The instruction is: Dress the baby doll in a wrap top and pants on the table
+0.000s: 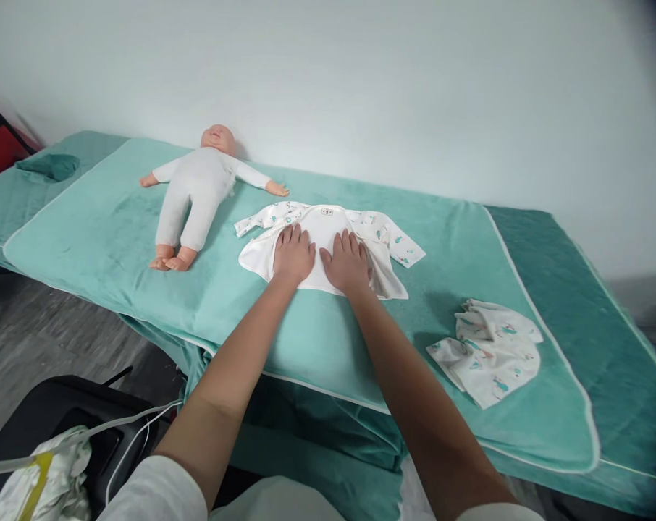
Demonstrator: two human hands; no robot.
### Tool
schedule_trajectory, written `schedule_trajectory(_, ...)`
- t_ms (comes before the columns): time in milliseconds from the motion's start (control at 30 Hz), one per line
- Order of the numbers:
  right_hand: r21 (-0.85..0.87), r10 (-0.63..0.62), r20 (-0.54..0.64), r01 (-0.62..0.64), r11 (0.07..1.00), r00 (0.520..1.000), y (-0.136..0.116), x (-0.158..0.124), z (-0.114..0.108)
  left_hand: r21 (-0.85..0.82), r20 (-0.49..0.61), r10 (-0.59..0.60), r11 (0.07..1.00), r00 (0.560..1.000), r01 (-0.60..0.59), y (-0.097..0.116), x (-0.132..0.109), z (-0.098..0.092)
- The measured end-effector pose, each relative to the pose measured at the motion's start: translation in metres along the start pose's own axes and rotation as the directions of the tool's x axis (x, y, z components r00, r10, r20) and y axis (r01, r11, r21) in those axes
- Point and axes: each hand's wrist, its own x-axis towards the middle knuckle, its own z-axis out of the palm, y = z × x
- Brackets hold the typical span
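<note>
A small white baby shirt (pixel 324 228) with printed sleeves lies spread open on the green bed cover, its neckline toward the wall. Flat on its left half rests my left hand (pixel 294 255), fingers stretched out. My right hand (pixel 347 262) lies flat on the right half, thumb pointing toward the left hand. Neither hand grips the cloth. Up and to the left, a baby doll (pixel 198 184) with a white cloth body lies on its back, arms spread. Crumpled printed baby pants (pixel 494 351) lie to the right of my right hand.
The green cover (pixel 105 239) has a white-piped edge and lies over a long bed against a pale wall (pixel 360 94). A black chair (pixel 72 412) stands at lower left, with printed cloth (pixel 56 477) on it and white cables (pixel 127 420) crossing over.
</note>
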Motion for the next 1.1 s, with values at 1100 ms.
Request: schedule_trajectory(1100,0.365,-0.279,-0.054,0.279,0.888,0.959,-0.056,0.093,0.015,-0.382,-0.137,-0.500,0.823,0.855,0.420,-0.106,0.002,-0.027)
